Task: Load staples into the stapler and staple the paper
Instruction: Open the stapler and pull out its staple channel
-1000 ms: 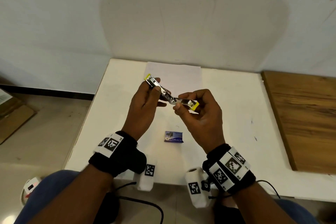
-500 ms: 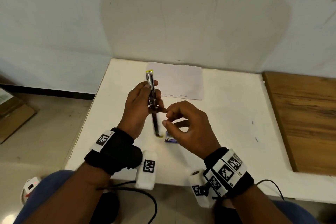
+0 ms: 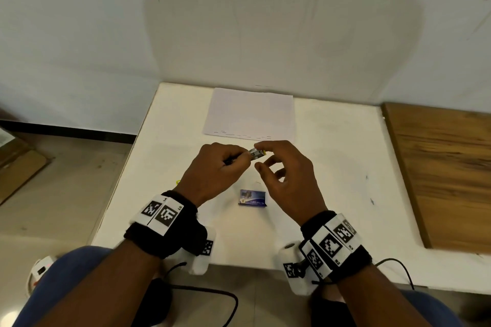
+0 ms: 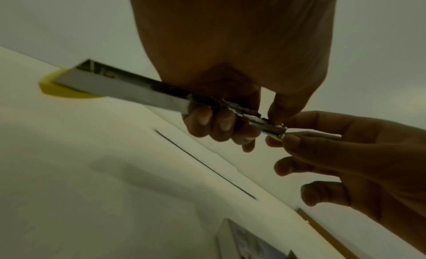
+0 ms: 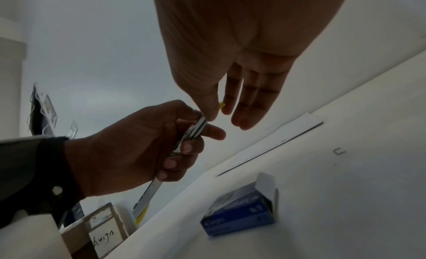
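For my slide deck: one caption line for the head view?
Left hand grips an open stapler while the right hand pinches its tip, above the staple box and paper.

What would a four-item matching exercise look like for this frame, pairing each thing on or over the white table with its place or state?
Things:
1. stapler
2. staple box
3. paper
4. wooden board

Places or states:
A. flat at the far edge of the table, near the wall
B. lying beside the table's right side
C. gripped in the left hand, its tip pinched by the right hand
D. on the table between the two wrists, flap open

Pairs: 1-C, 2-D, 3-A, 4-B
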